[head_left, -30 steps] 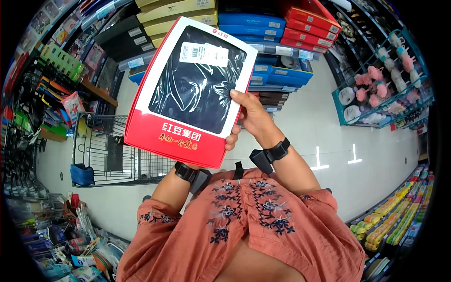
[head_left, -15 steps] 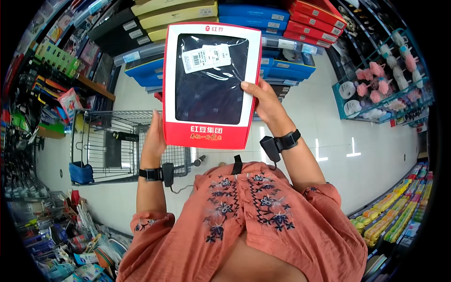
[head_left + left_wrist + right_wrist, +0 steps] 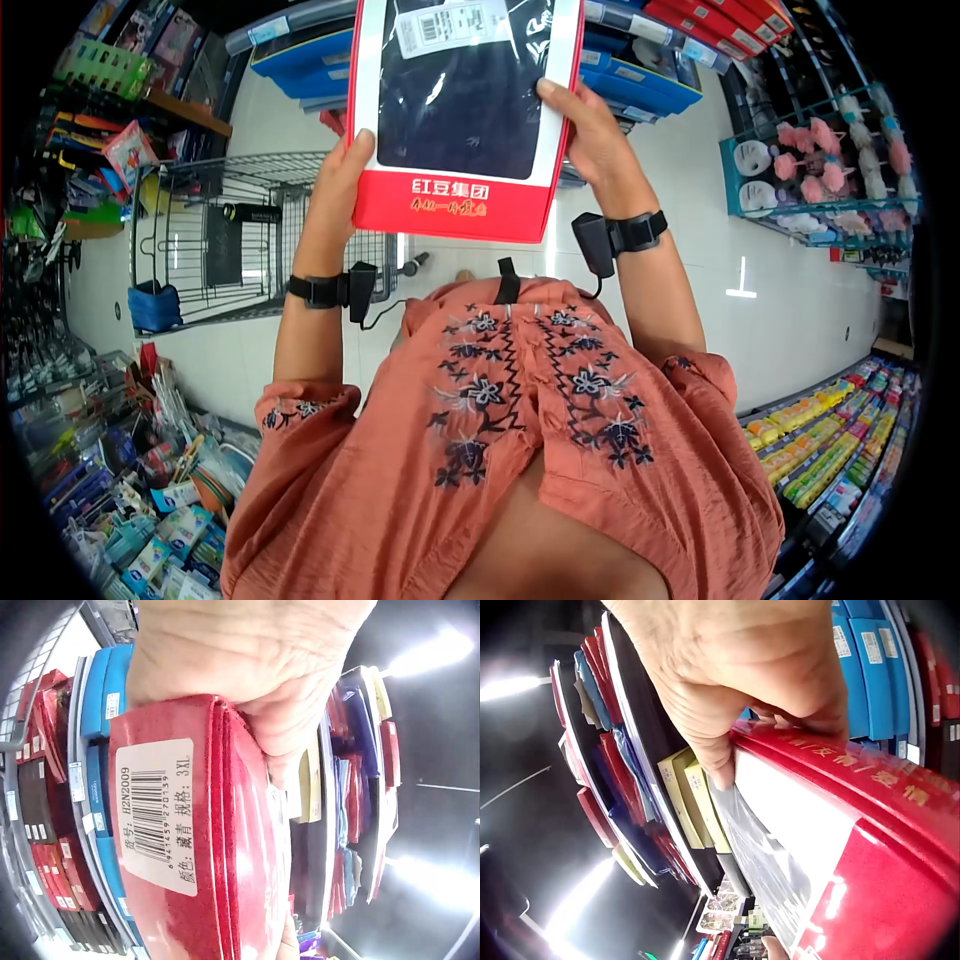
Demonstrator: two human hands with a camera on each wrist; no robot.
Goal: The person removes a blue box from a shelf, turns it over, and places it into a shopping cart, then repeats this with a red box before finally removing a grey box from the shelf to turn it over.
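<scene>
A flat red and white box [image 3: 450, 205] with a clear window is held up at the top of the head view. Dark folded cloth [image 3: 460, 110] and a white tag [image 3: 452, 27] show through the window. The left hand [image 3: 337, 185] grips the box's left edge, thumb on the front. On the right edge the right hand [image 3: 600, 140] grips it, thumb near the window. In the left wrist view, a barcode label [image 3: 156, 817] is on the box's side. The right wrist view shows the right thumb on the front and fingers behind the box [image 3: 900, 862], partly hidden.
A wire cart [image 3: 230, 170] stands on the floor at the left. Stacked blue boxes [image 3: 640, 75] and red boxes [image 3: 715, 25] fill shelves ahead. At the right is a teal rack [image 3: 735, 180] with pink items; packaged goods line both lower sides.
The left hand came round to the box's left edge and now grips it. The box turned from tilted to nearly upright and sits higher in the head view. The right hand kept its grip.
</scene>
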